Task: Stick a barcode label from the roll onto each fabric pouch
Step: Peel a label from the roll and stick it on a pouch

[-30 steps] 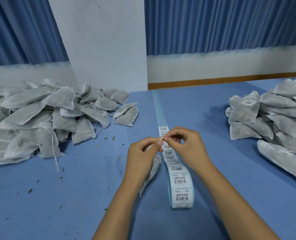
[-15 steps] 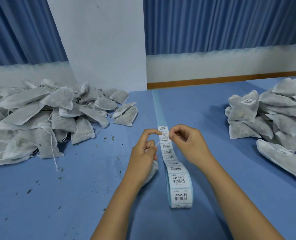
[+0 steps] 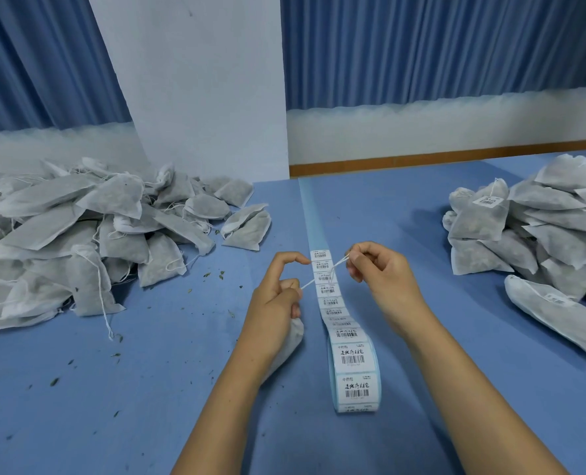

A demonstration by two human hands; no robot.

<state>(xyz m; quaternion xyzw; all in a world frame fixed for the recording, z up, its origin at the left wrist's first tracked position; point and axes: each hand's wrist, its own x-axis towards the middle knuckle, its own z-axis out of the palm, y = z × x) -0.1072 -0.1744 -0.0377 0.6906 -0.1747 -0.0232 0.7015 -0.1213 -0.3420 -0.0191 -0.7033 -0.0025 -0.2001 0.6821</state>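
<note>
A pouch is held in the left grip, its string pinched by the right grip. The labels are laid between them, running straight away.

- The left hand and right hand, closed together a second ago, have been drawn apart.
- The string of the pouch has been pulled out between them, across the label strip.
</note>
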